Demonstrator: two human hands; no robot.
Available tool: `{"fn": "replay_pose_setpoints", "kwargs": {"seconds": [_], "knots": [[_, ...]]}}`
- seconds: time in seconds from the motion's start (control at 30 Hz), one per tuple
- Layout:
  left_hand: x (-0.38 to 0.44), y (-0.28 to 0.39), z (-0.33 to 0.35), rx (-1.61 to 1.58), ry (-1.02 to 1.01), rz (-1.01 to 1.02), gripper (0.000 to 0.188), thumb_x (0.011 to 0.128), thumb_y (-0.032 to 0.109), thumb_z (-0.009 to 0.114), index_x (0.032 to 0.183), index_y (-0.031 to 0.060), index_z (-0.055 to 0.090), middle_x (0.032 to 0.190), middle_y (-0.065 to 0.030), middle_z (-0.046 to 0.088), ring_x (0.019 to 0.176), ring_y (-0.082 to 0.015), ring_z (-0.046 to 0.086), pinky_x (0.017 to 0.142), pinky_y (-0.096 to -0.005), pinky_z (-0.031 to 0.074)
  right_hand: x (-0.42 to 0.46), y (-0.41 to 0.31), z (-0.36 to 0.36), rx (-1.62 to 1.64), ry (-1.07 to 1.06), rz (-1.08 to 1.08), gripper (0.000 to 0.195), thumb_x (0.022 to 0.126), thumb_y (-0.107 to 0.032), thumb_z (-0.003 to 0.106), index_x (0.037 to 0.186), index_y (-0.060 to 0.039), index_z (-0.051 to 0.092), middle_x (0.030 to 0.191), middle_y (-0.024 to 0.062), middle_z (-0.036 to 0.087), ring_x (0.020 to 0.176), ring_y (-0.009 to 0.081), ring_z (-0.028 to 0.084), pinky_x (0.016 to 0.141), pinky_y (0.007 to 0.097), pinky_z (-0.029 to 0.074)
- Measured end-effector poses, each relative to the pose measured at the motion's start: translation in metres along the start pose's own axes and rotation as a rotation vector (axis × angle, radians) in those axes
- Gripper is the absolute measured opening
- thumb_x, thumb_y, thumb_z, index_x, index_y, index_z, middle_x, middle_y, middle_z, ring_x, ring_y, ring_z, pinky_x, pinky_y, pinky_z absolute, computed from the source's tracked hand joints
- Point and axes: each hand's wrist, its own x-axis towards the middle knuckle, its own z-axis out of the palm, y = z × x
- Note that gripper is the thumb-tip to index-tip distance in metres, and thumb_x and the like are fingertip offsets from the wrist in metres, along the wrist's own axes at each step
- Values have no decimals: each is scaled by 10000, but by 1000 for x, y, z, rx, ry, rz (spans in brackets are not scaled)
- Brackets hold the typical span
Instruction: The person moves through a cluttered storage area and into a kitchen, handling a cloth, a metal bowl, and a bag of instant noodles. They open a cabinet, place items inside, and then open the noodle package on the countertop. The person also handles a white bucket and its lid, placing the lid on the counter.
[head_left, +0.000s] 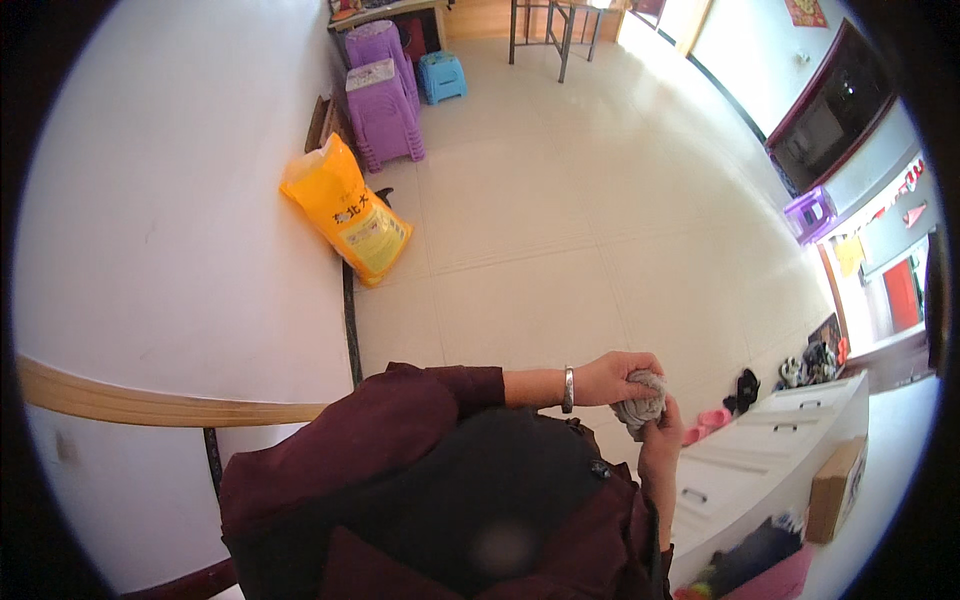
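Both of my hands grip one bunched grey cloth (640, 405) in front of my body, right of the picture's middle. My left hand (611, 377), with a silver bracelet at the wrist, closes over its top and left side. From below and to the right, my right hand (663, 431) holds the lower part of it, touching or nearly touching the left. The bare tiled floor (525, 300) lies beyond the hands. Dark red sleeves and a black garment fill the lower picture. Parts of the fingers are hidden by the cloth.
A yellow printed sack (352, 217) leans by the left wall, near stacked purple stools (384, 112) and a blue stool (442, 76). To the right stand a white cabinet (750, 442) with a cardboard box (834, 491) on top, pink slippers (707, 425) and dark shoes (742, 390).
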Motion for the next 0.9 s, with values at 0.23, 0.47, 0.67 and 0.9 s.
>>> {"fn": "replay_pose_setpoints", "kwargs": {"seconds": [0.23, 0.47, 0.67, 0.9], "knots": [[118, -9, -29, 41, 143, 5, 216, 859, 112, 616, 1064, 70, 565, 944, -30, 615, 917, -93, 550, 825, -278, 461, 129, -20, -58, -243, -2, -157, 156, 837, 31, 512, 982, -16, 546, 853, 10, 564, 804, 72, 505, 703, 224, 438], [250, -8, -85, 76, 164, 47, 250, 835, 44, 608, 1080, 67, 561, 974, -21, 601, 955, -109, 546, 853, -287, 456, 266, -27, -130, -299, 26, 95, 193, 844, -2, 522, 1035, -28, 531, 910, 56, 590, 819, 106, 569, 585, 238, 493], [398, -13, -105, -146, -29, 128, 396, 802, -15, 549, 1186, 72, 508, 1083, -59, 570, 1030, -139, 538, 896, -299, 450, 351, -82, -177, -78, 105, -98, 581, 826, 59, 498, 1370, -64, 335, 1206, 114, 506, 916, 174, 580, 638, 277, 543], [546, -51, -60, -99, -165, -81, 503, 783, -88, 477, 1257, 79, 470, 1101, -36, 541, 1021, -127, 522, 880, -273, 445, 406, -59, -303, -265, 259, -43, 381, 836, 7, 579, 1208, -25, 503, 988, 45, 590, 827, 88, 560, 666, 226, 479]]}}
